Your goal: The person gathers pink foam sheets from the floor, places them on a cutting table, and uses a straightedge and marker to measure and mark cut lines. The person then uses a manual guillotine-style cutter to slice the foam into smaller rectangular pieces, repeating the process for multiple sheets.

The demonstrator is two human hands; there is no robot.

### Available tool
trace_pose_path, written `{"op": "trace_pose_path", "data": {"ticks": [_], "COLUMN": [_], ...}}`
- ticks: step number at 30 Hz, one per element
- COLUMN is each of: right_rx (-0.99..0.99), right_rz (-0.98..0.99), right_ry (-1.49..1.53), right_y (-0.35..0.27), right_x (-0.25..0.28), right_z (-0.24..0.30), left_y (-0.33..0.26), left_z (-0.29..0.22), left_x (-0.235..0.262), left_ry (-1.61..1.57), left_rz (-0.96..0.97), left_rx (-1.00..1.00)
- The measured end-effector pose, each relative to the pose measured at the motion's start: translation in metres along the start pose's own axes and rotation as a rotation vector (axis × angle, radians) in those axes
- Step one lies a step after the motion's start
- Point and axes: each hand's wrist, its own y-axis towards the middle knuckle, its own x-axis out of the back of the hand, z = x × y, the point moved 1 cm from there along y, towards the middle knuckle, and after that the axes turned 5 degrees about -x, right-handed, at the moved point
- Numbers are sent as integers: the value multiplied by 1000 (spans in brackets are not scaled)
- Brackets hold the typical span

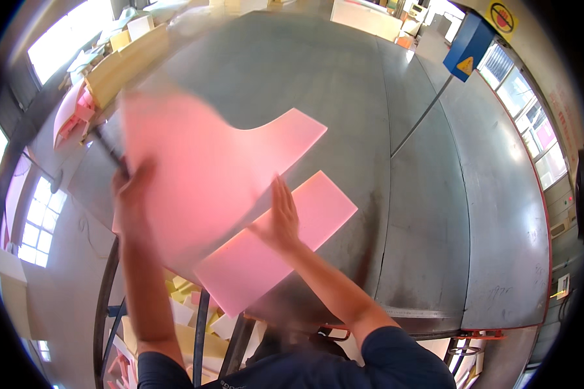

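Note:
A large pink foam sheet [188, 155] with a curved cut-out along its far right side is smeared by motion, most of all on its left. My left hand [136, 181] grips its left edge, thumb over the top; the other fingers are blurred or hidden. Nearer to me lies a rectangular pink foam block [311, 214], set at a slant and apart from the sheet by a narrow gap. Over this block is my right hand [282, 217], fingers stretched out, their tips by the sheet's near edge. Whether the palm presses on the block I cannot tell.
Both foam pieces are on a wide grey metal table [305, 58]. A thin rod [422, 117] slants down from a blue box [468, 47] to the tabletop. Foam offcuts [182, 305] lie below the near edge, and more foam pieces [126, 65] stand at the far left.

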Motion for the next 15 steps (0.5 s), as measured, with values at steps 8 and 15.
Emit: {"op": "trace_pose_path", "data": {"ticks": [8, 15], "right_rx": [85, 122], "right_rz": [-662, -439], "right_ry": [710, 918], "right_y": [176, 101], "right_x": [195, 501], "right_z": [17, 52], "left_y": [-102, -252], "left_z": [101, 494], "left_x": [-162, 20], "left_ry": [-439, 885], "left_rz": [354, 817], "left_rx": [-170, -285]}}
